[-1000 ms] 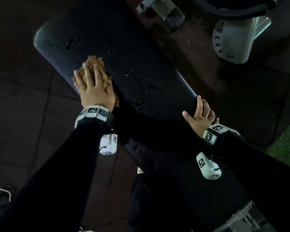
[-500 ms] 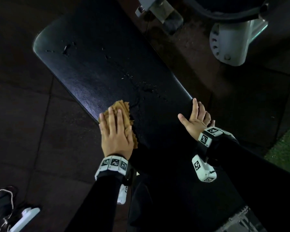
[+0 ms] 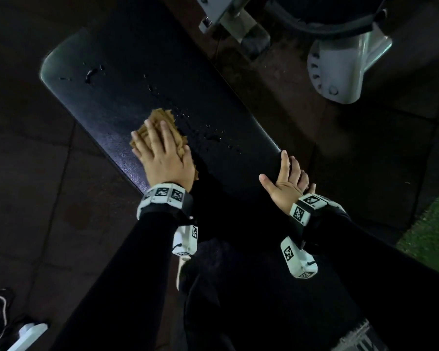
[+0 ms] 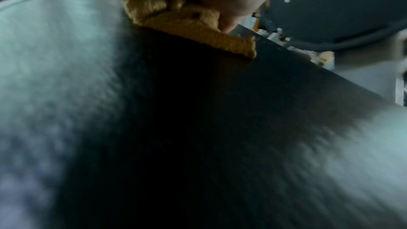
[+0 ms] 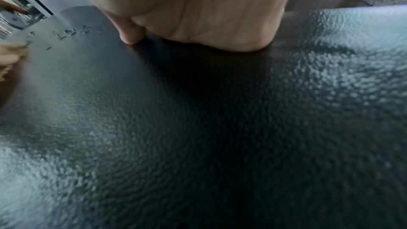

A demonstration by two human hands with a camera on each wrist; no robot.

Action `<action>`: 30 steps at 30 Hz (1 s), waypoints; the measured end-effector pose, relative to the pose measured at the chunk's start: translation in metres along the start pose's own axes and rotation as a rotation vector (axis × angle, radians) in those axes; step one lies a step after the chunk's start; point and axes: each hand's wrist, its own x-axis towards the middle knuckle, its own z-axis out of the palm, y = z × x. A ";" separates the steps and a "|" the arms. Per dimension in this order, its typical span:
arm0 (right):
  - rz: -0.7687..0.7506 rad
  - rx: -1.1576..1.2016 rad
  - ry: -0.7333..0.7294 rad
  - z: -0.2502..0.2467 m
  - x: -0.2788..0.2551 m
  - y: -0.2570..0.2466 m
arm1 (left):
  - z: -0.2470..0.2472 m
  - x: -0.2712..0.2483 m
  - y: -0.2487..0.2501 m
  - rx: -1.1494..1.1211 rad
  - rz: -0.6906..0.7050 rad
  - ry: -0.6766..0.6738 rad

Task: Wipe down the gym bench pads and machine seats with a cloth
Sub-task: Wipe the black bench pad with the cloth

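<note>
Pressing flat on a crumpled tan cloth [image 3: 160, 130], the left hand [image 3: 162, 158] is lying palm down with its fingers [image 3: 151, 134] straight and close together, pinning the cloth against the black bench [image 3: 117, 97] pad near its left edge, about midway along the visible length. In the left wrist view the cloth [image 4: 176, 23] is showing a nubby, looped weave, bunched into folds under the palm with one flatter corner sticking out onto the pad. Water droplets [image 3: 213, 136] are sitting on the textured black vinyl just to the right of the cloth, and more are beading near the far rounded end [image 3: 93, 72]. The right hand [image 3: 287, 183] is resting on the right edge of the bench, holding nothing, thumb spread away on the pad and fingers [image 3: 285, 160] straight, the outer ones dropping over the side. In the right wrist view the pad's pebbled grain is catching a pale sheen. A grey machine base [image 3: 340, 64] is standing on the dark floor beyond the bench.
</note>
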 end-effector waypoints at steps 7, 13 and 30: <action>0.017 -0.005 -0.003 -0.001 0.000 -0.001 | 0.004 -0.030 0.031 -0.204 0.103 -0.074; 0.011 0.005 0.096 0.000 -0.014 -0.007 | -0.015 -0.008 -0.015 -0.242 0.062 -0.036; -0.487 -0.258 0.305 0.049 -0.047 -0.172 | -0.060 0.084 -0.112 0.092 0.175 -0.225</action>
